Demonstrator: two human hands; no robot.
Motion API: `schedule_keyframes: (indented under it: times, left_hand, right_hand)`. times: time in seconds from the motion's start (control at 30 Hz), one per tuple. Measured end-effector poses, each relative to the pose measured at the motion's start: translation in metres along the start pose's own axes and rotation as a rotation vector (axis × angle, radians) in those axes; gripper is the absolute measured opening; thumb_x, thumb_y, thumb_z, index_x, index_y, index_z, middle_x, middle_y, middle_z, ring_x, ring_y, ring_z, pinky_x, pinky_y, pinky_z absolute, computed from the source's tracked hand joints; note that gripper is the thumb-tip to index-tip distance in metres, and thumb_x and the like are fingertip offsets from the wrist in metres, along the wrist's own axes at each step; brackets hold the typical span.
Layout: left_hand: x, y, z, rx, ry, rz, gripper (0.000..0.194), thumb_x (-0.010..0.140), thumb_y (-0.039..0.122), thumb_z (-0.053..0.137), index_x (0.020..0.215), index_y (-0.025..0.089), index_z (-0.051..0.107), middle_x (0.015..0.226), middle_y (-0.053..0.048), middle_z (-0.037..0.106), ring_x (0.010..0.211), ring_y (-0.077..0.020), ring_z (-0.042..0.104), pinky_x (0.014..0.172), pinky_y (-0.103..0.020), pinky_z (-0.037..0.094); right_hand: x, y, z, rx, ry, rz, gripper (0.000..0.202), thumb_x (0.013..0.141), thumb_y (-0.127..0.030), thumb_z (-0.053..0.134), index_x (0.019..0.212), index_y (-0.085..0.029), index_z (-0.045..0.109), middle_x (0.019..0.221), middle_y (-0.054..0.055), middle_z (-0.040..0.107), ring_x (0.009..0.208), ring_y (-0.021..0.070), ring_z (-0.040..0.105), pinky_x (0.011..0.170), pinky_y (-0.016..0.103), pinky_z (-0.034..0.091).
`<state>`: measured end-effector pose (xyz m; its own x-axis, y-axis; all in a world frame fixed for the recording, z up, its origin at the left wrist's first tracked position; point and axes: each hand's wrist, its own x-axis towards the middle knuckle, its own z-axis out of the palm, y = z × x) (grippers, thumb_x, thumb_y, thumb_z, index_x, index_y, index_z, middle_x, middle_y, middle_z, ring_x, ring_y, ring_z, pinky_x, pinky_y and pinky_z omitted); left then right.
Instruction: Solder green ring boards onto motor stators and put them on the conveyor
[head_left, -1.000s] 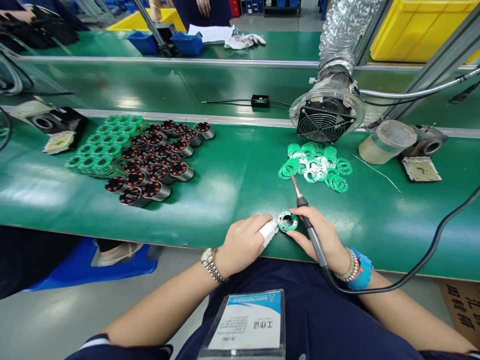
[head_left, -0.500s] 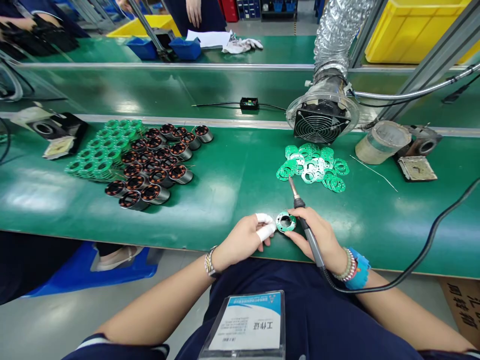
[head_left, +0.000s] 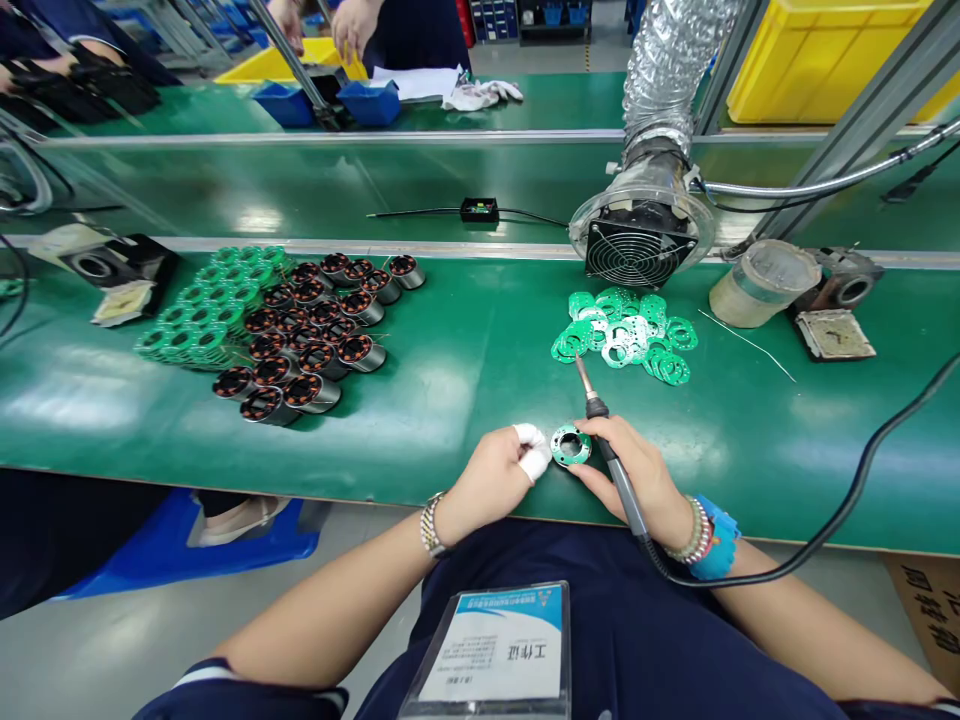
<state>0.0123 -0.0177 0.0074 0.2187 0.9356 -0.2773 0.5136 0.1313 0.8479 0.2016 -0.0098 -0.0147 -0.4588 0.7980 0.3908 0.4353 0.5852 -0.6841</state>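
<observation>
Under a silver duct [head_left: 660, 80] with a fan [head_left: 637, 252] at its mouth, the green desk [head_left: 442, 370] ran the width of my view. Just before me was the ring-shaped board [head_left: 571, 460], raised at the near edge of the desk; whether anything sat beneath it I could not tell. My right grip [head_left: 661, 490] was closed on it, thumb and forefinger at its rim, with the soldering iron [head_left: 627, 492] lying across the same hand, its tip pointing away from me. My left grip [head_left: 486, 472], white coverings on thumb and finger, was drawn in at the board's left side; whether it pinched anything I could not tell.

I judged the step in hand to be fine handling at that edge, the iron not being on the board. The next move called for a steady rim and the hot end kept clear of my fingers.

Beyond the tip lay a loose heap of green rings [head_left: 656, 325]; farther left stood copper-wound cylinders [head_left: 311, 390] beside stacked green boards [head_left: 191, 325].

My badge [head_left: 491, 650] read 工作证, its smaller lines too fine to make out. A carton [head_left: 930, 610] at right bore dark characters I could not read, and I found no brand on the iron
</observation>
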Motion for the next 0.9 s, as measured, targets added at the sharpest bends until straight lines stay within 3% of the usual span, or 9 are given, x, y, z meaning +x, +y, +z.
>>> schedule_keyframes:
  times: [0.1, 0.2, 0.33, 0.5, 0.67, 0.77, 0.9]
  left_hand:
    - [0.002, -0.001, -0.005, -0.523, -0.183, -0.258, 0.023, 0.077, 0.033, 0.053, 0.065, 0.014, 0.051, 0.059, 0.001, 0.05, 0.047, -0.0074, 0.048, 0.04, -0.017, 0.04]
    - [0.002, -0.008, -0.008, -0.66, -0.223, -0.289, 0.028, 0.072, 0.038, 0.064, 0.071, 0.012, 0.056, 0.069, -0.002, 0.055, 0.055, -0.0077, 0.053, 0.042, -0.016, 0.044]
    - [0.005, -0.012, -0.006, -0.602, -0.188, -0.255, 0.03, 0.07, 0.039, 0.067, 0.07, 0.012, 0.056, 0.064, -0.001, 0.056, 0.051, -0.0068, 0.053, 0.043, -0.017, 0.046]
    - [0.011, -0.004, 0.001, -0.391, -0.129, -0.208, 0.026, 0.074, 0.036, 0.062, 0.069, 0.013, 0.052, 0.053, 0.003, 0.054, 0.04, -0.0049, 0.048, 0.04, -0.015, 0.038]
    - [0.014, -0.003, -0.007, -0.295, -0.142, -0.171, 0.027, 0.076, 0.04, 0.059, 0.073, 0.014, 0.053, 0.056, 0.003, 0.053, 0.042, -0.0059, 0.047, 0.041, -0.016, 0.039]
    - [0.014, -0.005, -0.011, -0.249, -0.08, -0.09, 0.025, 0.081, 0.04, 0.053, 0.082, 0.014, 0.056, 0.06, 0.002, 0.054, 0.045, -0.0067, 0.048, 0.045, -0.018, 0.041]
    - [0.008, -0.007, -0.004, -0.119, -0.047, 0.038, 0.022, 0.084, 0.034, 0.048, 0.079, 0.015, 0.057, 0.062, 0.001, 0.055, 0.05, -0.0086, 0.05, 0.048, -0.02, 0.042]
  right_hand:
    - [0.0, 0.001, 0.0, -0.008, 0.004, -0.006, 0.033, 0.082, -0.022, 0.057, 0.113, -0.019, 0.046, 0.095, 0.008, 0.059, 0.083, 0.0187, 0.059, 0.073, 0.033, 0.052]
    - [-0.001, 0.001, 0.001, -0.008, 0.004, -0.007, 0.032, 0.083, -0.023, 0.056, 0.113, -0.02, 0.046, 0.095, 0.008, 0.059, 0.084, 0.0189, 0.059, 0.074, 0.033, 0.052]
    - [-0.001, 0.001, 0.001, -0.004, 0.005, -0.006, 0.033, 0.082, -0.022, 0.056, 0.114, -0.02, 0.046, 0.094, 0.007, 0.058, 0.083, 0.0187, 0.058, 0.072, 0.033, 0.052]
    - [-0.002, 0.002, 0.002, -0.007, 0.005, -0.025, 0.033, 0.083, -0.021, 0.056, 0.114, -0.02, 0.046, 0.096, 0.008, 0.058, 0.084, 0.0191, 0.059, 0.073, 0.033, 0.053]
    - [-0.002, 0.003, 0.003, 0.003, 0.009, -0.015, 0.033, 0.082, -0.02, 0.057, 0.113, -0.019, 0.046, 0.099, 0.01, 0.059, 0.089, 0.0199, 0.06, 0.076, 0.035, 0.053]
    - [-0.001, 0.002, 0.001, 0.03, -0.001, -0.018, 0.033, 0.082, -0.019, 0.057, 0.113, -0.02, 0.046, 0.102, 0.01, 0.059, 0.092, 0.02, 0.06, 0.08, 0.036, 0.052]
    - [-0.002, 0.0, -0.005, 0.06, -0.038, 0.007, 0.037, 0.082, -0.016, 0.057, 0.117, -0.021, 0.044, 0.111, 0.01, 0.059, 0.101, 0.0206, 0.059, 0.087, 0.037, 0.05]
